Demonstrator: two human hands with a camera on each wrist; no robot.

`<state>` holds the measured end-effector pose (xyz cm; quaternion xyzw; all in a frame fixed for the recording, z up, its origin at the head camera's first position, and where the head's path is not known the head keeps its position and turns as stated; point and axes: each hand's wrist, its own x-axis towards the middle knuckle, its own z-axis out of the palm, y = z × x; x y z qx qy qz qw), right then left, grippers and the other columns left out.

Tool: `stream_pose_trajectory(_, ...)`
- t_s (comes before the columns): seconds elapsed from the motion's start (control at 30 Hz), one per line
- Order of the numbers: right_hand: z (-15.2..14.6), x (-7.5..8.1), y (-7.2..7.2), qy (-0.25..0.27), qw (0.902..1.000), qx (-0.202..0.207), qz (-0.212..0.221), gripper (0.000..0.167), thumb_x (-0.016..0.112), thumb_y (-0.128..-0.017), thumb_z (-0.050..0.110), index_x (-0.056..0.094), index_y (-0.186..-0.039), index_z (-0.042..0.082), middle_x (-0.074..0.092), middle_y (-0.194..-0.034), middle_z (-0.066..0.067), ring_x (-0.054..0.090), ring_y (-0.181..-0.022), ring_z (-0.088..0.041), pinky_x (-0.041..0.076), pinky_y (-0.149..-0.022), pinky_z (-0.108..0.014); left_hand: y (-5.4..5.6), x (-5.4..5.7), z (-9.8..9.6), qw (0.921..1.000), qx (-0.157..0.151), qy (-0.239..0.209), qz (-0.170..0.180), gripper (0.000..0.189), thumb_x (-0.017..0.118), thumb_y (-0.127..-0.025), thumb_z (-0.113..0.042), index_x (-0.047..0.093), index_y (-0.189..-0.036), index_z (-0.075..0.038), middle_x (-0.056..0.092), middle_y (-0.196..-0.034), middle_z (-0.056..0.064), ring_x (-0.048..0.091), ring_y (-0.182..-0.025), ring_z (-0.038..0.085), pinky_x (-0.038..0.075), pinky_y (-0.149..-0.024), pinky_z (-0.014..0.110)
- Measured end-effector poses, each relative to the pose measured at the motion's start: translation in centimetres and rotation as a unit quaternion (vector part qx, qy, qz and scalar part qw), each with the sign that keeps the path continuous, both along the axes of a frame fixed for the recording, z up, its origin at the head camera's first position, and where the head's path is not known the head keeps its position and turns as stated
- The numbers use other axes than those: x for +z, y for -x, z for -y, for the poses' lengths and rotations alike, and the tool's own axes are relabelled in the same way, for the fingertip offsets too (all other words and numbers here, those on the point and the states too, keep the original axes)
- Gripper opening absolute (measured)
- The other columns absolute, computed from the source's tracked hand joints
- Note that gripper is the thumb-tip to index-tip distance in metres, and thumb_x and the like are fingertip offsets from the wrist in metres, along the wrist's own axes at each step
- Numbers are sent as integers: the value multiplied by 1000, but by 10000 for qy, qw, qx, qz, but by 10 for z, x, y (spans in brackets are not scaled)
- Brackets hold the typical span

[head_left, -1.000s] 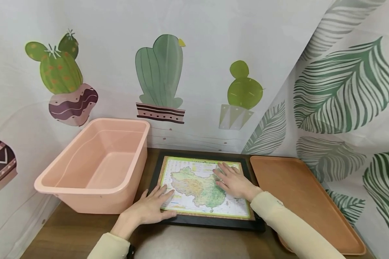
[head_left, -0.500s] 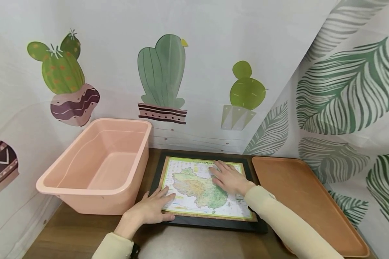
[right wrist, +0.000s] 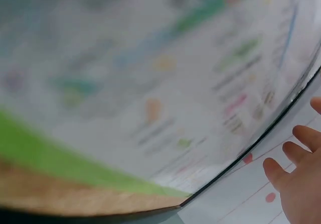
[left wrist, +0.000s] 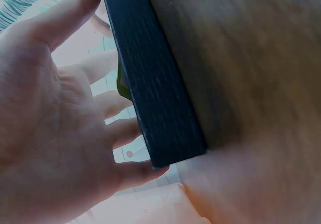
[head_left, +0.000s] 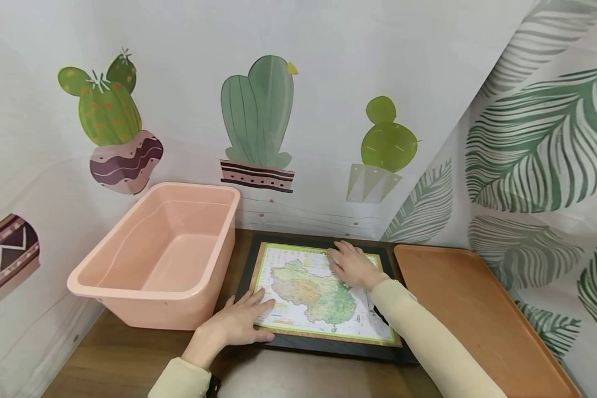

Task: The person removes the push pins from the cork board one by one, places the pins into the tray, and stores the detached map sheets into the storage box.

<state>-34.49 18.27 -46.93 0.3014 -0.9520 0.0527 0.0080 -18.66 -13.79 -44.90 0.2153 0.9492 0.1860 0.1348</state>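
Observation:
A map sheet (head_left: pixel 313 298) with a lime-green border lies on a brown board set in a black frame (head_left: pixel 338 347), flat on the table. My left hand (head_left: pixel 241 320) rests at the frame's near left corner, fingers spread over the edge onto the map and thumb along the near side. In the left wrist view, the black frame edge (left wrist: pixel 155 73) crosses in front of the fingers. My right hand (head_left: pixel 353 265) lies on the map's far right part, fingers slightly bent and reaching to the top border. Right-hand fingers (right wrist: pixel 301 156) show at the side of the right wrist view, beside the blurred map.
Left of the frame stands a pink plastic tub (head_left: pixel 201 293) with nothing visible inside. A brown tray (head_left: pixel 457 309) lies to the right, partly under my right sleeve (head_left: pixel 418 331). Behind hangs a white cloth (head_left: pixel 328 83) printed with cacti and leaves.
My right hand has slid over the map, left and toward its far edge. The left hand keeps its place at the corner. The head view has shifted slightly.

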Motion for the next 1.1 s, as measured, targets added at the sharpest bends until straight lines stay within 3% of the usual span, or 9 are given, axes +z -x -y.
stream_pose_trajectory(0.37,10,8,11,389,9992,100,35,37,56,-101,21,57,-135,7,46,-141,-23,39,-132,-40,32,-104,-60,-1,-2,-2,10000,5,20,25,75,64,-87,-58,45,-149,-18,25,-158,15,19,-145,39,15,-108,67)
stream_pose_trajectory(0.47,15,10,15,469,9988,-83,125,32,59,-99,18,61,-129,7,57,-128,-17,53,-117,-34,43,-96,-51,0,-2,-2,10000,-6,1,18,75,64,-87,-57,45,-149,-18,25,-158,15,19,-145,39,16,-108,68)
stream_pose_trajectory(0.57,20,13,19,755,9954,-294,503,31,61,-98,16,62,-127,6,63,-111,-12,60,-95,-25,50,-82,-42,0,-2,-2,10000,-6,2,8,76,64,-87,-58,45,-149,-18,25,-158,15,19,-145,39,17,-107,68)
stream_pose_trajectory(0.77,25,15,27,1117,9855,-547,1152,27,58,-97,13,62,-123,5,59,-80,-3,50,-61,-15,45,-62,-35,0,-2,-2,10000,8,-13,28,76,64,-87,-58,45,-149,-18,25,-158,15,19,-145,39,17,-107,69)
stream_pose_trajectory(0.93,23,14,35,1294,9808,-646,1307,23,53,-96,7,64,-117,4,58,-71,-4,43,-55,-15,43,-63,-35,1,-2,-1,10000,40,21,36,76,64,-87,-58,45,-149,-19,25,-158,15,18,-145,39,16,-107,68)
stream_pose_trajectory(1.1,23,11,42,1393,9781,-635,1413,18,54,-96,4,66,-109,5,59,-77,-2,49,-59,-15,44,-64,-34,2,-2,0,10000,26,31,24,76,65,-87,-57,45,-149,-18,25,-158,15,19,-145,39,17,-107,69)
